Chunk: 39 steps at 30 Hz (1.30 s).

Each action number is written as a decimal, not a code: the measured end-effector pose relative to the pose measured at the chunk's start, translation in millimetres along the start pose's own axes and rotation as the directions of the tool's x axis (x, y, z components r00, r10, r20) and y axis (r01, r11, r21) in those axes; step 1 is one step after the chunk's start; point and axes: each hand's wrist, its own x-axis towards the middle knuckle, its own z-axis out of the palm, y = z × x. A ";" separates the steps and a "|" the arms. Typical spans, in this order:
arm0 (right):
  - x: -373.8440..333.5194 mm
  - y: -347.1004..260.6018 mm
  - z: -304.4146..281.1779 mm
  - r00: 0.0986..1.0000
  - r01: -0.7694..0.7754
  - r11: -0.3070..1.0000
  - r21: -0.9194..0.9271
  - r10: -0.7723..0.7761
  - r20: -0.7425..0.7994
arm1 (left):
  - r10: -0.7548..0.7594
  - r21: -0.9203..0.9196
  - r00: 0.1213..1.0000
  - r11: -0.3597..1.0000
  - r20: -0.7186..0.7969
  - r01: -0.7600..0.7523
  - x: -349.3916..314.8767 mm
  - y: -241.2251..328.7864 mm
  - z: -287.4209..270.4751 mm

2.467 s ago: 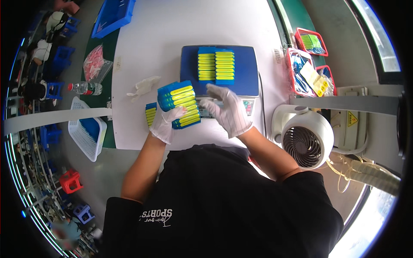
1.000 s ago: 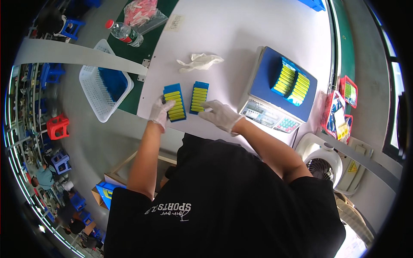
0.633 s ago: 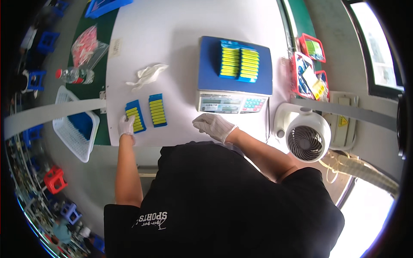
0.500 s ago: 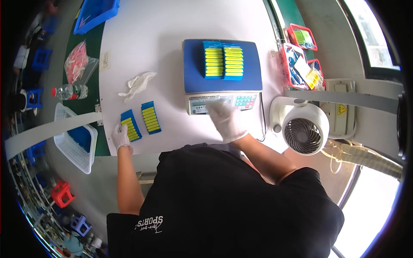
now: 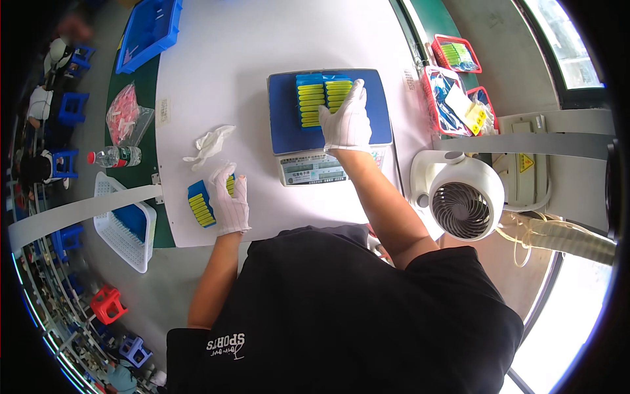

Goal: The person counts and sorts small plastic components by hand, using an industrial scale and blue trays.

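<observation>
- Blue trays of yellow strips (image 5: 323, 100) sit side by side on the blue scale platform (image 5: 285, 118); two more trays (image 5: 200, 203) lie on the white table (image 5: 262, 39).
- Right hand (image 5: 346, 120) rests flat and open on the scale trays, gripping nothing.
- Left hand (image 5: 230, 200) lies flat over the table trays, not closed.
- Judgement: lift the palm off before trusting the weight; keep trays square and fully on the platform.

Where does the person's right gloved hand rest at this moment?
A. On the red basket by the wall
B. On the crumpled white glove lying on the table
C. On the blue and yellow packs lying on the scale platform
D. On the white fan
C: the right hand lies flat on the blue and yellow packs atop the blue scale platform, while the left hand covers other packs on the white table.
</observation>
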 end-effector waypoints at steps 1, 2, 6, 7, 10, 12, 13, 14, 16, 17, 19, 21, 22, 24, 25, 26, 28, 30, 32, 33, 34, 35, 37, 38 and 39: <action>0.5 -0.7 -1.1 1.000 0.002 1.000 0.001 -0.002 0.001 | -0.006 -0.036 1.000 0.999 0.011 0.006 -1.2 -2.6 2.6; 0.5 -1.8 -3.3 1.000 0.002 1.000 0.009 -0.002 -0.001 | -0.006 -0.036 1.000 0.999 0.009 0.007 -2.5 -4.5 4.1; 3.6 2.5 -6.2 0.999 0.035 0.999 0.032 -0.034 -0.014 | 0.006 -0.060 1.000 0.998 0.019 -0.005 -1.2 -4.6 3.7; 4.8 4.4 -7.9 0.999 0.034 0.999 0.033 -0.033 -0.014 | 0.040 -0.048 0.999 0.998 0.014 -0.039 0.2 -1.2 2.3; 9.0 9.8 -16.6 0.994 0.095 0.991 0.099 -0.090 -0.059 | 0.019 -0.124 0.997 0.992 0.079 -0.009 9.3 20.8 -3.1; 12.3 12.3 -24.3 0.987 0.137 0.984 0.110 -0.127 -0.096 | 0.086 -0.167 0.988 0.984 0.127 -0.064 17.5 30.8 -2.7; 12.8 14.2 -25.4 0.978 0.176 0.977 0.119 -0.160 -0.131 | 0.153 -0.211 0.973 0.971 0.175 -0.115 22.5 38.2 -3.2; 15.5 17.4 -22.8 0.927 0.299 0.946 0.128 -0.256 -0.273 | 0.150 -0.209 0.973 0.972 0.176 -0.112 27.7 49.4 -3.0; 21.4 26.7 -28.2 0.892 0.377 0.904 0.202 -0.295 -0.344 | 0.007 -0.615 0.936 0.755 0.351 0.225 41.2 89.3 -1.5; 21.0 27.1 -26.9 0.847 0.472 0.836 0.279 -0.341 -0.409 | -0.003 -0.611 0.937 0.758 0.349 0.230 45.7 101.2 0.1; 8.1 8.7 -47.7 0.858 0.476 0.799 0.368 -0.332 -0.391 | 0.086 -0.772 0.909 0.564 0.407 0.293 59.1 119.2 10.0; -8.5 -9.9 -66.1 0.825 0.563 0.742 0.363 -0.477 -0.304 | 0.118 -0.785 0.869 0.501 0.480 0.365 77.4 125.1 23.3; -15.3 -17.6 -73.6 0.806 0.591 0.727 0.349 -0.543 -0.234 | 0.166 -0.787 0.821 0.436 0.547 0.437 85.0 128.4 29.3; -20.0 -22.4 -87.0 0.734 0.656 0.668 0.352 -0.674 -0.088 | 0.017 -0.786 0.846 0.381 0.533 0.488 87.2 152.6 26.8; -17.9 -19.7 -84.5 0.661 0.736 0.599 0.316 -0.737 -0.144 | -0.078 -0.768 0.832 0.348 0.549 0.538 86.4 170.2 20.4; -17.3 -16.6 -89.1 0.691 0.688 0.618 0.380 -0.718 -0.081 | -0.122 -0.752 0.834 0.377 0.538 0.540 87.2 164.6 24.8; -14.7 -4.8 -93.4 0.780 0.505 0.618 0.602 -0.626 -0.012 | -0.139 -0.694 0.829 0.482 0.542 0.535 84.9 164.3 15.0; -10.8 9.9 -85.7 0.854 0.365 0.570 0.736 -0.520 -0.022 | -0.161 -0.679 0.818 0.481 0.553 0.554 81.5 157.3 11.6; -13.0 14.6 -92.4 0.862 0.078 0.563 0.823 -0.452 0.228 | -0.121 -0.685 0.819 0.487 0.561 0.541 74.6 150.5 8.6; -16.4 12.6 -98.2 0.787 -0.219 0.532 0.818 -0.399 0.470 | -0.081 -0.693 0.819 0.490 0.567 0.528 70.7 149.9 6.6; -25.3 6.1 -100.4 0.806 -0.228 0.575 0.786 -0.341 0.484 | -0.013 -0.688 0.827 0.548 0.562 0.476 67.9 149.6 5.0; -27.9 12.3 -83.3 0.828 -0.119 0.637 0.762 -0.360 0.430 | -0.015 -0.686 0.829 0.552 0.559 0.473 65.9 150.5 4.6; -33.6 9.8 -71.3 0.849 -0.162 0.494 0.855 -0.372 0.376 | -0.026 -0.676 0.825 0.558 0.565 0.481 64.9 151.9 5.4; -34.9 9.8 -72.2 0.847 -0.156 0.488 0.859 -0.381 0.370 | -0.033 -0.687 0.819 0.526 0.573 0.502 63.3 147.9 6.8; -36.2 8.5 -74.3 0.842 -0.224 0.498 0.838 -0.333 0.423 | -0.036 -0.689 0.826 0.532 0.562 0.491 60.3 143.6 6.5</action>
